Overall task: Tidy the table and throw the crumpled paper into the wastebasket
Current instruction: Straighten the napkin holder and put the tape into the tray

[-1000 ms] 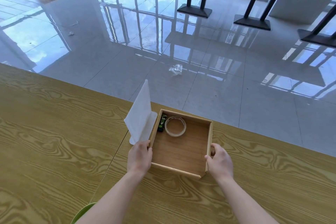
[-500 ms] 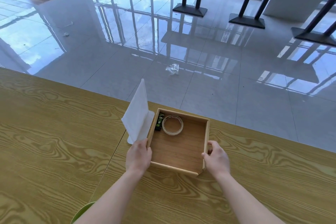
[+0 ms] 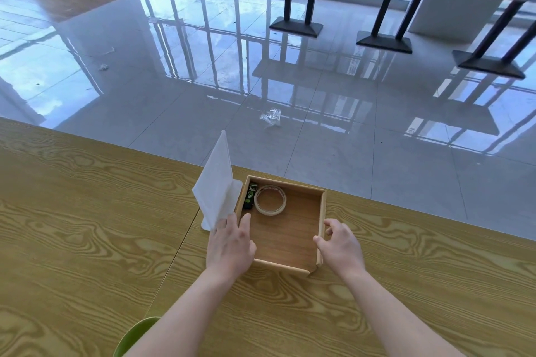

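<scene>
A square wooden tray (image 3: 290, 240) sits near the far edge of the wooden table (image 3: 87, 240). Inside it, at the far left, lie a roll of clear tape (image 3: 270, 200) and a small black and green lighter (image 3: 250, 195). My left hand (image 3: 230, 243) straddles the tray's left wall, with the index finger inside. My right hand (image 3: 340, 246) pinches the right wall near its front corner. A white upright sign stand (image 3: 216, 182) stands against the tray's left side, touching my left fingers. No crumpled paper lies on the table in view.
A crumpled clear wrapper (image 3: 271, 117) lies on the glossy tiled floor beyond the table, and a small crumpled scrap (image 3: 103, 67) lies farther left. A green rounded object (image 3: 136, 336) shows at the table's near edge. Other tables on black pedestal bases (image 3: 295, 26) stand at the back right.
My left hand has slid a little forward along the tray's left wall, up to the white stand. The tray stays in about the same place. The camera view has tilted upward.
</scene>
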